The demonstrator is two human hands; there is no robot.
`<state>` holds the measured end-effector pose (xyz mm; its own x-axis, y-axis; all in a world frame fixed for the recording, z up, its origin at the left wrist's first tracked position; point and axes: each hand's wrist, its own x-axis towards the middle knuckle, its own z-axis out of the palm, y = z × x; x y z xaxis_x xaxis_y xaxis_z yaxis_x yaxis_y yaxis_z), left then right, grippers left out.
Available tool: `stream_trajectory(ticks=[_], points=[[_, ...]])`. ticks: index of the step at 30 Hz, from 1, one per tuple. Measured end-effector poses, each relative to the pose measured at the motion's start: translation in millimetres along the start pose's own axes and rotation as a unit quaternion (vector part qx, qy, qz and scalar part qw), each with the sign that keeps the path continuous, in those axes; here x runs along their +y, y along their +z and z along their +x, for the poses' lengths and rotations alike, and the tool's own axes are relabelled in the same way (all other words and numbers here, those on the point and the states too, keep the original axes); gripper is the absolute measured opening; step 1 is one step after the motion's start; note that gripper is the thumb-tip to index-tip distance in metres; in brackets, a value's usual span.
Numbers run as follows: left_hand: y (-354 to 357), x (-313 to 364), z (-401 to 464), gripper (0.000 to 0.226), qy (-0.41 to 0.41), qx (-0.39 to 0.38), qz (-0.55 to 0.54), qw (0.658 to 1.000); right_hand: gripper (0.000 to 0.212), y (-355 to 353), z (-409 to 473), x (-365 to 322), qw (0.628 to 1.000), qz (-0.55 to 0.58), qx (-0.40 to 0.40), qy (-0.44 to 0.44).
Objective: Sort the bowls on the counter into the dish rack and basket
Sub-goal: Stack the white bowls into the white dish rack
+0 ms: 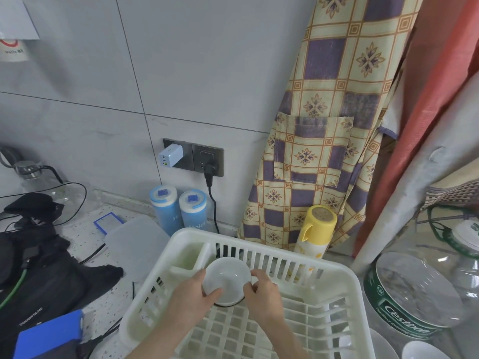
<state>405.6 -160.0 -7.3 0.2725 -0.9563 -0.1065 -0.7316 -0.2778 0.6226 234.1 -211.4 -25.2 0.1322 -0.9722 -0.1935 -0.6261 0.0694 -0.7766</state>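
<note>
Curling round a small white bowl (225, 279), the fingers of the left hand (190, 299) and right hand (261, 294) grip its near rim from either side, covering that edge. Both forearms run off the lower frame. Tilted with its glossy hollow facing the camera, the bowl sits inside the white dish rack (344, 301), by the cutlery compartment. A yellow flask (315, 229) stands behind the rack, two blue canisters (178, 211) further left, and a clear water jug (414, 294) at right.

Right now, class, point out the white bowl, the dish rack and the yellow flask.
white bowl (228, 278): head view, inner base.
dish rack (259, 240): head view, far rim.
yellow flask (320, 226): head view, cap side.
</note>
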Motion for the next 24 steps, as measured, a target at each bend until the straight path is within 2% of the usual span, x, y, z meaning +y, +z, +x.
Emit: stream_trajectory(ticks=[7, 11, 18, 21, 24], points=[[-3.0, -1.5, -1.0, 0.073, -0.008, -0.062, -0.026, 0.998, 0.031, -4.0, 0.8, -1.9, 0.997, 0.016, -0.036, 0.059], [-5.5, -0.9, -0.9, 0.081, -0.013, -0.068, -0.046, 0.996, 0.013, -5.4, 0.9, -1.8, 0.997, 0.050, -0.040, 0.053], [-0.7, -3.5, 1.2, 0.094, -0.019, -0.065, -0.017, 0.998, 0.015, -5.3, 1.0, -0.8, 0.995, 0.073, -0.042, 0.061], [0.2, -2.5, 1.9, 0.095, -0.016, -0.066, -0.010, 0.998, 0.016, -4.8, 1.1, -1.0, 0.994, 0.078, -0.043, 0.062], [-2.3, 0.8, 2.0, 0.085, -0.005, -0.072, 0.003, 0.997, 0.018, -5.2, 0.3, -1.2, 0.994, 0.078, -0.045, 0.070]])
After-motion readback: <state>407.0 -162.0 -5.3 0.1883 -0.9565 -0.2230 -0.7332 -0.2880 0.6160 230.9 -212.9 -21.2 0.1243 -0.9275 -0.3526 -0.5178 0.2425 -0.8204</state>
